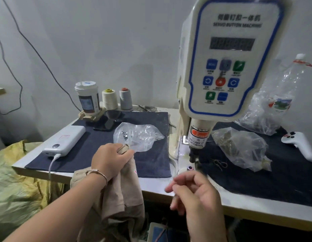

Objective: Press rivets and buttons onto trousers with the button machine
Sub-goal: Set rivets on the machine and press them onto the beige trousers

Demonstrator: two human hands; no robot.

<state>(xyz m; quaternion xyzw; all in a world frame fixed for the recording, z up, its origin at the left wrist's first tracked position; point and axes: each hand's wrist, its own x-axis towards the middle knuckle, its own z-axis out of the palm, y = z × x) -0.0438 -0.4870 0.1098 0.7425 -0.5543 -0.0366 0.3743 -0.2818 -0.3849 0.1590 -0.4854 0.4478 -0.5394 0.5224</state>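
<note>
My left hand [110, 158] grips a bunched fold of beige trousers [120, 198] at the table's front edge; the rest of the cloth hangs down toward my lap. My right hand [195, 194] hovers blurred just in front of the machine's lower die [189, 168], fingers loosely curled; whether it pinches something small I cannot tell. The white button machine [226, 58] with its blue-rimmed control panel stands above, its press head [198, 137] pointing down at the die. A clear bag of silver rivets and buttons [137, 135] lies on the dark cloth just beyond my left hand.
A white power bank [64, 141] with cable, a phone [104, 125], a lidded cup [87, 98] and two thread cones [109, 99] sit at the left. Plastic bags [242, 147], a crumpled bottle [282, 95] and a white handle-shaped device [300, 144] lie right. A yellow sack [15, 189] sits beside the table.
</note>
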